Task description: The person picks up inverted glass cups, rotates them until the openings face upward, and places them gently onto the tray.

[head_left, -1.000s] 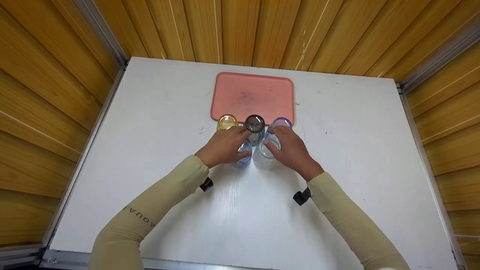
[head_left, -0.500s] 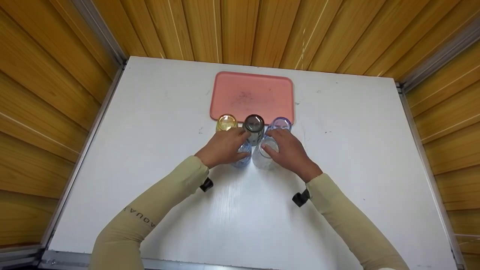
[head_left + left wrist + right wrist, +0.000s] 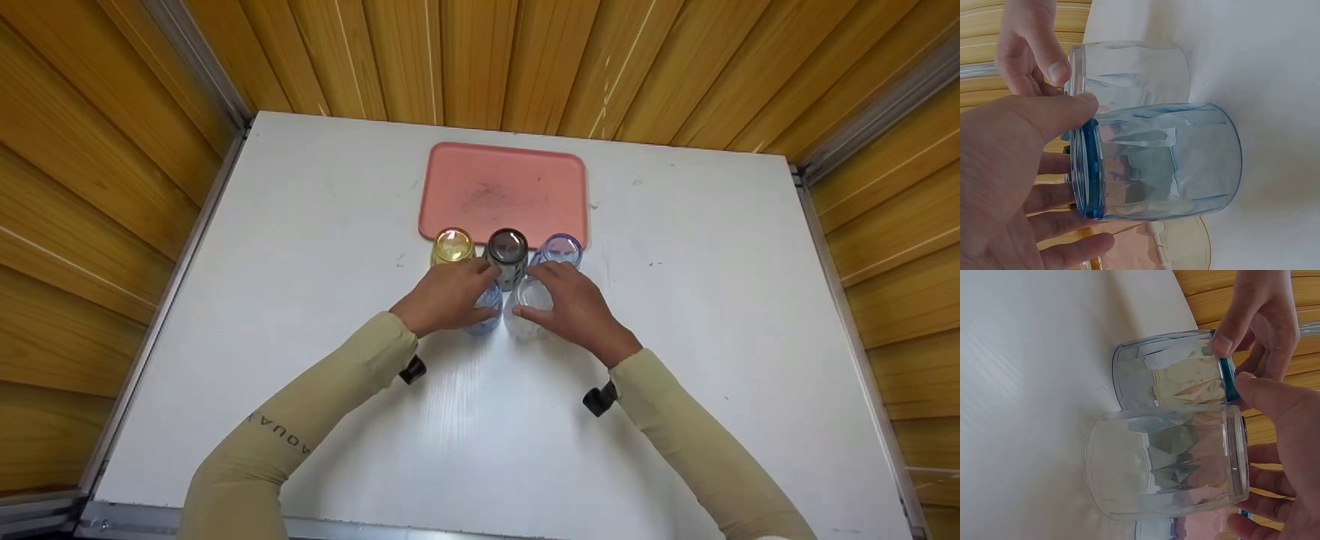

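Observation:
Upside-down glass tumblers stand together on the white table. At the front left, a light blue tumbler (image 3: 1185, 163) has my left hand (image 3: 444, 298) around its raised base, thumb on the near side and fingers behind. My right hand (image 3: 579, 309) holds the clear tumbler (image 3: 1174, 467) beside it the same way, its thumb along the base edge. Behind these two stand a yellow tumbler (image 3: 454, 244), a dark grey tumbler (image 3: 508, 246) and a violet-blue tumbler (image 3: 562, 246). My hands partly cover the yellow and violet-blue ones.
A pink tray (image 3: 502, 187) lies just beyond the back tumblers, whose bases overlap its near edge in the head view. The white table (image 3: 712, 285) has wood-panelled walls (image 3: 480, 67) at its back and sides.
My right thumb has slid from over the clear tumbler's base down to its near left side. The left hand and the tumblers look nearly unmoved.

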The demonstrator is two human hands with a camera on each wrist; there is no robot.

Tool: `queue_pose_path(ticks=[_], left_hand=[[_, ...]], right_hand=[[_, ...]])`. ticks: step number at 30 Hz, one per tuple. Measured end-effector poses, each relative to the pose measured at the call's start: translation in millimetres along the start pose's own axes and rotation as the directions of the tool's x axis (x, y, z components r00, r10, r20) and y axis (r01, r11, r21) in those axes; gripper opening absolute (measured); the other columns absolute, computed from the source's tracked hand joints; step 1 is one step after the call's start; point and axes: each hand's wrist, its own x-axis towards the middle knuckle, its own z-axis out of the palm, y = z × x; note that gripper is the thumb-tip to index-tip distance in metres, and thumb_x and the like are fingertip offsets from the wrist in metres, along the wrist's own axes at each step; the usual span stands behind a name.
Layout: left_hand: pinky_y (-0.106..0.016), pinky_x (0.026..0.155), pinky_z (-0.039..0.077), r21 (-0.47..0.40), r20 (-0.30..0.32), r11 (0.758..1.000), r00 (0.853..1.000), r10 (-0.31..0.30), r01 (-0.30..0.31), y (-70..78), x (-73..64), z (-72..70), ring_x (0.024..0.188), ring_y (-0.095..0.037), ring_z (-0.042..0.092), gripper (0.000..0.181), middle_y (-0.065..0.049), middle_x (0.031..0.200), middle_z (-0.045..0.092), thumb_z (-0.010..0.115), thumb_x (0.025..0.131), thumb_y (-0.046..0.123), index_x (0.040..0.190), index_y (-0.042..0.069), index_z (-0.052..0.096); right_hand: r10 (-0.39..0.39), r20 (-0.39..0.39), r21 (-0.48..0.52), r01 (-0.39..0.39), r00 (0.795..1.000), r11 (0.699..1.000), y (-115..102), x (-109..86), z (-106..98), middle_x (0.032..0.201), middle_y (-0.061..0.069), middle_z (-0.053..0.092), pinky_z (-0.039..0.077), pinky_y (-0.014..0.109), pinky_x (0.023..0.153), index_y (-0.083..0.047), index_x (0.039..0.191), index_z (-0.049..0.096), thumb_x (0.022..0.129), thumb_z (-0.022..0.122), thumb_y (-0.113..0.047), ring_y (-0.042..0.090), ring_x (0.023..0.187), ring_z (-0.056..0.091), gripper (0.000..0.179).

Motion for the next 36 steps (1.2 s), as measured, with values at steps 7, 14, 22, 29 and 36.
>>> queue_pose_path(ticks=[7, 14, 22, 29, 36], left_hand=[[-0.041, 0.087, 0.057, -0.012, 0.029, 1.0, 0.999, -0.017, 0.017, 1.4, 0.0, 0.0, 0.104, -0.023, 0.063, 0.058, -0.008, 0.123, 0.062, 0.072, 0.084, 0.043, 0.129, 0.013, 0.053], [-0.041, 0.083, 0.058, -0.021, 0.024, 1.0, 1.0, -0.015, 0.015, 2.0, 0.9, 1.8, 0.1, -0.023, 0.064, 0.056, -0.008, 0.12, 0.063, 0.073, 0.083, 0.041, 0.127, 0.012, 0.054], [-0.042, 0.082, 0.058, -0.015, 0.03, 1.0, 1.0, -0.009, 0.01, 3.7, 1.0, 1.4, 0.1, -0.023, 0.064, 0.053, -0.007, 0.122, 0.063, 0.072, 0.086, 0.038, 0.132, 0.017, 0.055], [-0.041, 0.076, 0.059, 0.012, 0.043, 1.0, 0.999, -0.006, 0.005, 6.9, 1.0, -2.0, 0.091, -0.023, 0.066, 0.05, -0.008, 0.117, 0.064, 0.071, 0.086, 0.037, 0.13, 0.017, 0.057], [-0.041, 0.08, 0.059, 0.014, 0.05, 1.0, 0.999, -0.015, 0.014, 8.7, 1.4, -3.5, 0.093, -0.024, 0.065, 0.051, -0.009, 0.119, 0.063, 0.071, 0.087, 0.036, 0.131, 0.016, 0.057]], right_hand=[[0.025, 0.028, -0.004, -0.025, 0.999, 1.0, -1.1, -0.2, -0.1, 0.137, 0.004, 0.053, 0.046, 0.046, 0.106, -0.017, 0.137, 0.051, 0.079, 0.075, -0.049, 0.025, 0.128, 0.049, 0.07], [0.035, 0.023, 0.004, -0.035, 0.999, 0.999, -0.9, 0.0, 2.5, 0.137, 0.004, 0.053, 0.047, 0.044, 0.104, -0.018, 0.137, 0.052, 0.079, 0.076, -0.046, 0.024, 0.126, 0.049, 0.068], [0.024, 0.001, 0.01, -0.024, 1.0, 1.0, -0.6, -0.8, 3.8, 0.133, 0.004, 0.055, 0.049, 0.043, 0.101, -0.016, 0.134, 0.055, 0.079, 0.077, -0.045, 0.024, 0.122, 0.049, 0.066], [0.039, 0.016, 0.001, -0.039, 0.999, 0.999, -1.9, -1.5, 3.0, 0.13, 0.005, 0.055, 0.05, 0.042, 0.099, -0.015, 0.134, 0.054, 0.079, 0.077, -0.044, 0.024, 0.119, 0.05, 0.065], [0.054, 0.019, -0.001, -0.054, 0.998, 0.999, -4.0, -1.3, 2.0, 0.13, 0.004, 0.055, 0.051, 0.042, 0.099, -0.015, 0.135, 0.054, 0.08, 0.076, -0.043, 0.023, 0.118, 0.05, 0.066]])
